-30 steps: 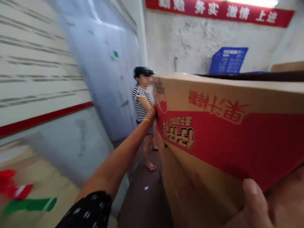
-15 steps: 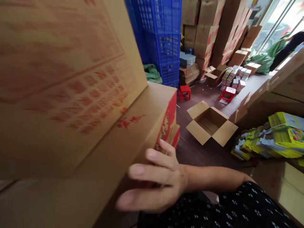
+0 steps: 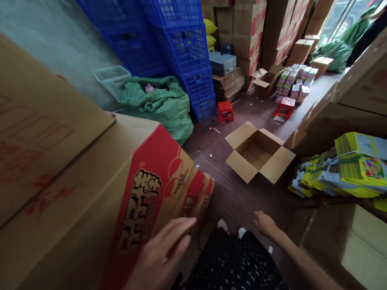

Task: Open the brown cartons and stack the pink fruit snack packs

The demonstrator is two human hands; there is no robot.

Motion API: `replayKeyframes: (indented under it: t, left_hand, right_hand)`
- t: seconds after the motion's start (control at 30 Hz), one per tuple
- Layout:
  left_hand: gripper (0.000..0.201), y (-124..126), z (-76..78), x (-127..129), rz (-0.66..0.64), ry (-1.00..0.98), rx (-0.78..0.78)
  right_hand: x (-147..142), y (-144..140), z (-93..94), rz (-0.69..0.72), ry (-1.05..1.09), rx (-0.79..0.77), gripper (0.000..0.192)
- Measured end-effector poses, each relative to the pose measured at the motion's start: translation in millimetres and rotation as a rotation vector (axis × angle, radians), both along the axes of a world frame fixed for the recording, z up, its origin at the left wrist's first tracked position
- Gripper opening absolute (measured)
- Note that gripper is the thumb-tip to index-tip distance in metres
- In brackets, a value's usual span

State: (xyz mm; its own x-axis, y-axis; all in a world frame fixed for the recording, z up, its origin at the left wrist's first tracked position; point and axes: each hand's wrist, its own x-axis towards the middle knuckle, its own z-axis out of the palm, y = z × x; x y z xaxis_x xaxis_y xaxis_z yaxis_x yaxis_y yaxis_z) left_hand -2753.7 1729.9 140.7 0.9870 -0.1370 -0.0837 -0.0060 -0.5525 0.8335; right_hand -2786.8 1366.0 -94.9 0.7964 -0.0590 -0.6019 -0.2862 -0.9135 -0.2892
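My left hand (image 3: 160, 255), blurred, is in front of the red printed side of a large cardboard carton (image 3: 121, 189). Its fingers stretch forward with nothing in them; whether it touches the carton I cannot tell. Another carton (image 3: 45, 137) with red print rests on top at the left. Over the floor, beside my dark patterned clothing, hangs my right hand (image 3: 266, 223), empty, with fingers loosely bent. Beyond it stands an open cardboard box (image 3: 256, 151), flaps spread outward.
Bundled yellow packaging (image 3: 356, 165) lies at the right above a carton (image 3: 359, 241). Blue crates (image 3: 192, 52), a green sack (image 3: 157, 102) and a red stool (image 3: 225, 110) stand beyond the cartons. Small boxes (image 3: 293, 80) are piled near a second stool (image 3: 284, 106). A person's arm (image 3: 376, 14) shows far right.
My right hand has drawn back from the carton's edge to the right. My left hand has come into view. The view has turned left and down, showing the carton's red side and green sack.
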Motion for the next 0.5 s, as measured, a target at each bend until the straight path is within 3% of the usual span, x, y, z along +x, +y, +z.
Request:
replayKeyframes:
  t: [0.1, 0.2, 0.27, 0.4, 0.5]
  left_hand:
    - [0.049, -23, -31.1, 40, -0.115, 0.225, -0.13]
    - [0.063, -39, -58.1, 81, -0.01, 0.465, -0.357]
    - [0.07, -46, -71.5, 111, 0.047, 0.532, -0.384]
    - [0.067, -46, -95.0, 171, -0.006, 0.416, -0.146]
    - [0.054, -39, -118.7, 204, -0.005, 0.268, 0.079]
  right_hand:
    - [30, -6, 9.6, 0.078, -0.01, 0.026, 0.049]
    - [33, -25, 2.6, -0.021, -0.038, 0.103, 0.053]
    - [20, -45, -12.2, -0.095, -0.011, 0.091, 0.051]
    - [-12, -94, -48.6, -0.217, 0.073, 0.09, 0.035]
    - [-19, -130, -72.2, -0.293, 0.094, 0.138, 0.02]
